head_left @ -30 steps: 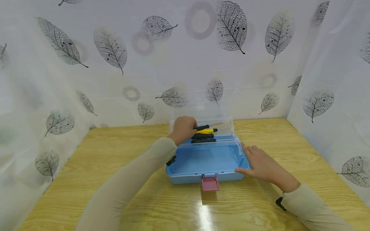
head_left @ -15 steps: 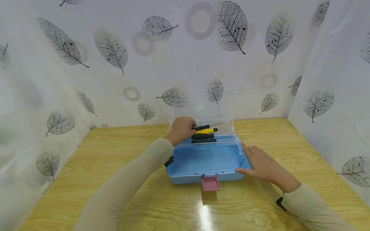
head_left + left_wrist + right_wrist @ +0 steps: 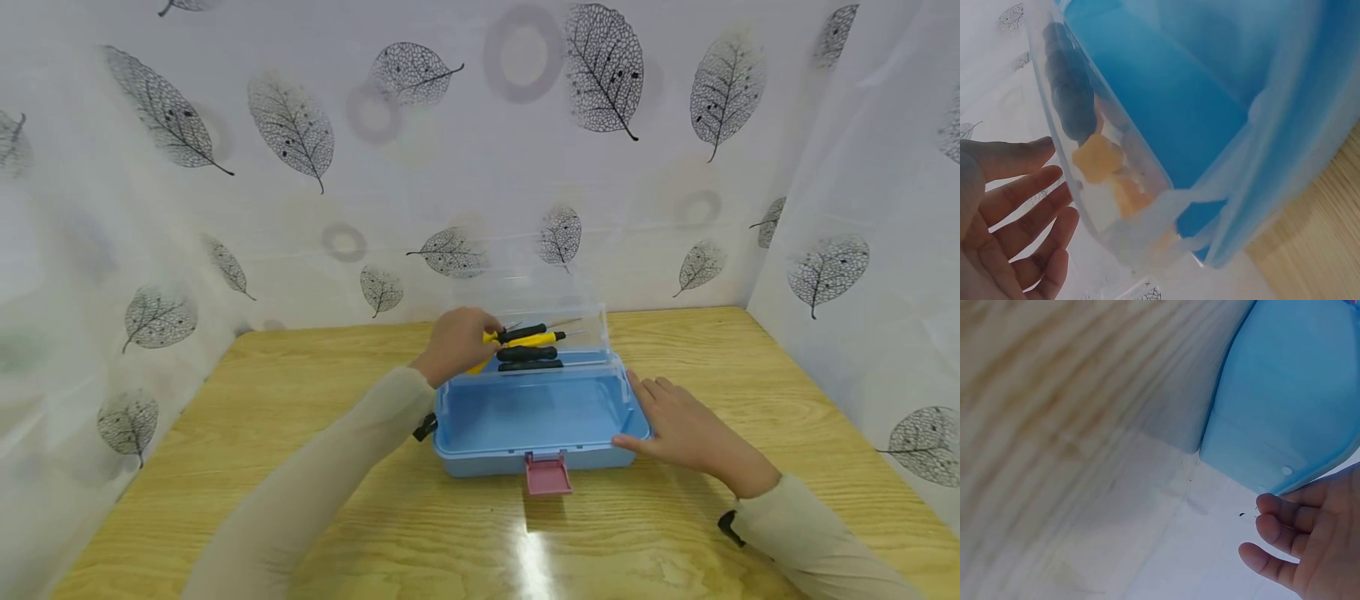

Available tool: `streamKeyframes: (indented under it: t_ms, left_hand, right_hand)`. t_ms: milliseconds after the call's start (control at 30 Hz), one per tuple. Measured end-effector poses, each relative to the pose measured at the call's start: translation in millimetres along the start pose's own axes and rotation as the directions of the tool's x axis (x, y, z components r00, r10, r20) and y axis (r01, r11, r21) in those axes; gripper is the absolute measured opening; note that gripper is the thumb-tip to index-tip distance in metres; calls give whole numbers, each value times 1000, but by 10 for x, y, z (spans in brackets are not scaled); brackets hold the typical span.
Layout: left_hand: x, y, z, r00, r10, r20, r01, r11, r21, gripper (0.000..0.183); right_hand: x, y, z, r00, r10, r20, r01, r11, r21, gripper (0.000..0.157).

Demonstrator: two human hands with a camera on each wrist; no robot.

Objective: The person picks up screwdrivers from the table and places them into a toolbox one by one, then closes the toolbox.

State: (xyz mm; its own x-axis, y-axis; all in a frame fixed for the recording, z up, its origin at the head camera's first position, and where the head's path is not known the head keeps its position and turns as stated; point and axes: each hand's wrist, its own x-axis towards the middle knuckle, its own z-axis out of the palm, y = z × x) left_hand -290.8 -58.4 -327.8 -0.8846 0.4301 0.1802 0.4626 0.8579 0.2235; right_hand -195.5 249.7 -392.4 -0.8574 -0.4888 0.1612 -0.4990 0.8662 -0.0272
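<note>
A blue toolbox [image 3: 534,462] sits on the table with a clear tray [image 3: 592,312] raised at its back. Inside the tray lie screwdrivers, including a yellow-handled screwdriver [image 3: 534,340] and a black-handled screwdriver [image 3: 525,353]. My left hand [image 3: 459,340] is at the tray's left end, partly covering it in the head view. In the left wrist view its fingers are spread and relaxed beside the tray wall, holding nothing visible; a yellow handle end [image 3: 1097,158] shows through the plastic. My right hand [image 3: 678,425] rests against the box's right end, thumb at the front corner, index finger farther back.
A pink latch [image 3: 547,477] hangs off the box's front. The wooden table [image 3: 300,367] extends around the box. Leaf-patterned white sheets [image 3: 450,167] stand behind the table and at both sides.
My left hand has drawn back slightly to the left, and more yellow now shows near its fingers at the tray's left end. The right hand stays in place.
</note>
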Motion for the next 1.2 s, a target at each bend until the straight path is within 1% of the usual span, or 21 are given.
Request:
streamKeyframes:
  t_ms: [133, 300, 433, 533, 700, 833, 1033, 1200]
  left_hand:
    - [-54, -54, -27, 1000, 1, -5, -1, 1000, 5, 26]
    - [-116, -113, -74, 999, -34, 1, 34, 999, 14, 28]
    - [-176, -153, -110, 999, -49, -10, 49, 999, 22, 31]
    - [-232, -174, -139, 999, -42, -25, 42, 999, 25, 32]
    - [-328, -206, -168, 999, -36, -36, 36, 999, -9, 35]
    - [-398, -230, -170, 998, -30, -49, 30, 999, -17, 38]
    - [-511, -255, -182, 996, -15, -89, 15, 1000, 9, 44]
    - [-648, -274, -195, 989, 10, -150, -9, 1000, 9, 50]
  right_hand:
    - [8, -7, -34, 1000, 5, 16, -5, 1000, -8, 99]
    - [20, -6, -64, 999, 8, 36, -7, 1000, -28, 99]
    - [31, -11, -95, 998, 13, 54, -11, 999, -41, 99]
    - [33, -16, -123, 997, 20, 69, -17, 999, -44, 99]
    - [36, -15, -158, 998, 2, 56, 2, 998, -64, 100]
    - [37, -3, -166, 999, -1, 50, 4, 997, -71, 101]
    - [40, 3, -179, 999, 0, 50, 4, 997, -76, 100]
    - [62, -5, -235, 999, -8, 40, 12, 996, -84, 99]
